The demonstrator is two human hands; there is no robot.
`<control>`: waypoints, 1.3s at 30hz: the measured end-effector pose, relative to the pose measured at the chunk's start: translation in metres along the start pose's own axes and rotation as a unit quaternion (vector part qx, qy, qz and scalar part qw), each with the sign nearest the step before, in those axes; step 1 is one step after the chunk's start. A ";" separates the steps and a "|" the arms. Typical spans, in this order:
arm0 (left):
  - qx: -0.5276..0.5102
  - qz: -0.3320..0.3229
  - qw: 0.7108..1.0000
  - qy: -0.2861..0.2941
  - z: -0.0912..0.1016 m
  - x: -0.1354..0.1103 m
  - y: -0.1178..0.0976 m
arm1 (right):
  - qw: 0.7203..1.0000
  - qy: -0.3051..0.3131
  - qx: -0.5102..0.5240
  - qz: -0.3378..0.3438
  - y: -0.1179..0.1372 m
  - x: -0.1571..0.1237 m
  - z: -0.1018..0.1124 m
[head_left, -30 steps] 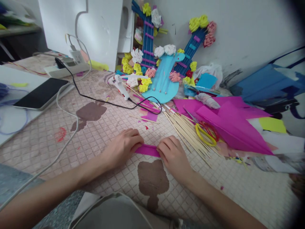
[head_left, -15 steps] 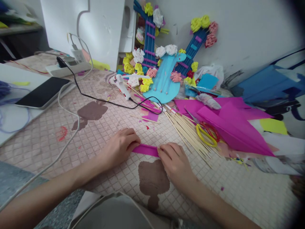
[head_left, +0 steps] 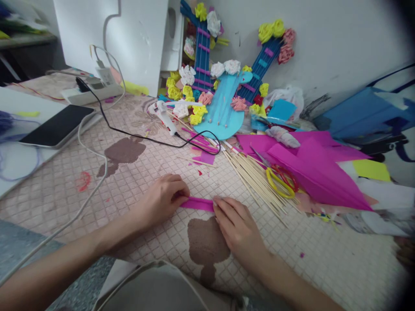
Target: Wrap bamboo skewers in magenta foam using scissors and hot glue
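Note:
A narrow strip of magenta paper lies across the patterned tabletop in front of me. Its left end is pinched between the thumb and fingers of my left hand. At the other end, the fingers of my right hand close over the strip, hiding that tip. A crease or rolled edge runs along the strip's upper side. Beyond my right hand lie a bundle of thin wooden sticks and scissors with a yellow handle.
A white glue gun with a black cable stands behind my hands. Paper-flower guitar shapes, one light blue, lean at the wall. Magenta sheets spread at right. A phone and a white cable lie at left.
Both hands keep hold of the strip and have barely moved. The visible part of the strip looks a little narrower, with its upper edge more folded over.

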State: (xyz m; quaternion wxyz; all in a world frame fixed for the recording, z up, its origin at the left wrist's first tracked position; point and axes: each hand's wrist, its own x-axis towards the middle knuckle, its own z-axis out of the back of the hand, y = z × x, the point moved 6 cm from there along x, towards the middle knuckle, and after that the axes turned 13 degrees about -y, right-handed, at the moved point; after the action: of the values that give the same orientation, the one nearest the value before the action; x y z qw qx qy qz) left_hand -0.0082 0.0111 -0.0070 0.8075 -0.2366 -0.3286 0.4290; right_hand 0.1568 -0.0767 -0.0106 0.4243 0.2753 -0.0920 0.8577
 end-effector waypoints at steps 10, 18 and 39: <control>0.009 0.040 0.998 0.044 0.002 0.006 -0.003 | 0.993 -0.040 0.081 -0.077 -0.014 0.019 0.008; 0.011 0.020 0.999 0.035 0.000 0.005 -0.001 | 0.993 -0.012 0.087 -0.079 -0.019 0.038 -0.003; 0.013 0.000 1.000 0.013 0.000 0.002 -0.001 | 0.999 0.031 -0.016 0.008 0.004 0.023 -0.003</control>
State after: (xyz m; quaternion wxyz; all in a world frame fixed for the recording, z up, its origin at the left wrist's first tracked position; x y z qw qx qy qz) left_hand -0.0067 0.0118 -0.0057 0.8149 -0.2315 -0.3120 0.4301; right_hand 0.1410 -0.0624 -0.0001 0.4242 0.2413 -0.0953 0.8676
